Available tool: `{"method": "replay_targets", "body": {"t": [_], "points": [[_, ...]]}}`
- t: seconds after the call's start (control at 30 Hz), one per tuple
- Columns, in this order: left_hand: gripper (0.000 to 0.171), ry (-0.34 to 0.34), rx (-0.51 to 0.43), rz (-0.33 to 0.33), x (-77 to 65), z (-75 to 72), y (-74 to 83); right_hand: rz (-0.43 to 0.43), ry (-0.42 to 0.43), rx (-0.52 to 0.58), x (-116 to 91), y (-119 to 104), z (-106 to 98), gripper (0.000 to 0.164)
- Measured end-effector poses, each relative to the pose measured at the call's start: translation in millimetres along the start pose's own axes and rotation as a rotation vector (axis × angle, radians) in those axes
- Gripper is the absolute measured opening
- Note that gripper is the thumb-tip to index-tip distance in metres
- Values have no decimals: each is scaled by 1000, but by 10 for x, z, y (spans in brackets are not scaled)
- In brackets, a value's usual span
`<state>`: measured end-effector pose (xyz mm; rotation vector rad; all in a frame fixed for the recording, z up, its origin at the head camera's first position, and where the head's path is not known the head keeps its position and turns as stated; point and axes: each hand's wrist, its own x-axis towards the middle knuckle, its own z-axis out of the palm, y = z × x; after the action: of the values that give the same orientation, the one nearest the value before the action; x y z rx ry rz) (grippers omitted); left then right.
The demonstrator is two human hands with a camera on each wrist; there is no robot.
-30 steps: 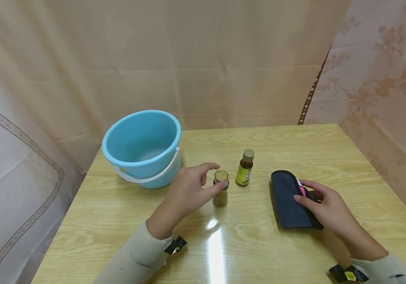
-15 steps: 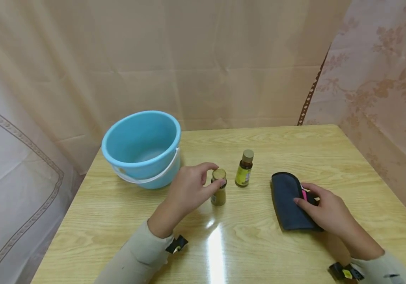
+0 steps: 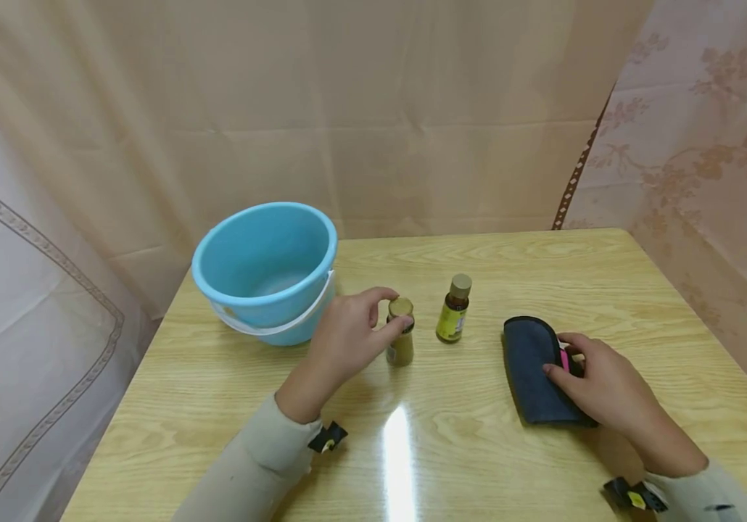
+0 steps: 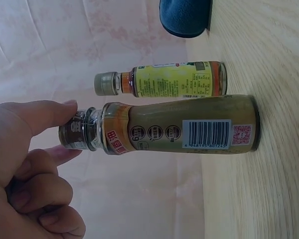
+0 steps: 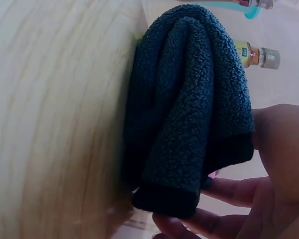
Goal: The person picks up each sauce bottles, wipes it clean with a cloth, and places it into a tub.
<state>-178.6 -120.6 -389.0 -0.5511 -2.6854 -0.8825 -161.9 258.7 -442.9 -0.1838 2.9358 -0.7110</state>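
In the head view my left hand pinches the gold cap of a slim gold-labelled bottle between thumb and index finger. The bottle is upright, with a barcode facing the left wrist camera; whether its base touches the table I cannot tell. Just beyond, to the right, stands a brown glass bottle with a yellow label, untouched. My right hand holds a folded dark blue towel by its right side, thumb on top. The towel shows a fuzzy face and black trim in the right wrist view; a pink bit shows at the hand.
A light blue bucket with a white handle stands at the table's back left, close to my left hand. The wooden table ends at a beige curtain behind. Patterned cloth hangs on the right.
My left thumb and finger have closed on the cap, and the gold-labelled bottle has shifted slightly left and away from me or upward. The right hand still holds the towel, almost unmoved.
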Motion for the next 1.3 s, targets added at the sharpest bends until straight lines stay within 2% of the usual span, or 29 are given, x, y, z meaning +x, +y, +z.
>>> {"method": "replay_targets", "body": {"t": [0.2, 0.33, 0.5, 0.63, 0.77, 0.87, 0.9, 0.97, 1.13, 1.2, 1.3], "points": [[49, 14, 12, -22, 9, -4, 12, -13, 4, 7, 7, -23, -55, 76], [48, 79, 38, 30, -87, -108, 25, -24, 17, 10, 10, -72, -117, 74], [33, 244, 62, 146, -232, -401, -49, -63, 80, -4, 41, -188, -213, 69], [28, 366, 84, 188, -314, -692, -162, -113, 127, -26, 82, -296, -284, 63], [26, 473, 96, 178, -355, -968, -300, -148, 169, -40, 118, -421, -356, 57], [32, 504, 107, 146, -344, -1165, -435, -159, 195, -47, 127, -525, -416, 51], [37, 498, 116, 126, -331, -1230, -488, -163, 206, -49, 128, -561, -436, 49], [49, 446, 143, 51, -295, -1365, -601, -178, 239, -60, 129, -639, -474, 43], [84, 221, 205, -207, -210, -1665, -894, -262, 326, -74, 150, -883, -515, 31], [92, 136, 239, -276, -190, -1740, -999, -298, 342, -75, 165, -999, -506, 29], [99, 29, 277, -323, -171, -1789, -1144, -350, 353, -82, 194, -1167, -472, 26]]}}
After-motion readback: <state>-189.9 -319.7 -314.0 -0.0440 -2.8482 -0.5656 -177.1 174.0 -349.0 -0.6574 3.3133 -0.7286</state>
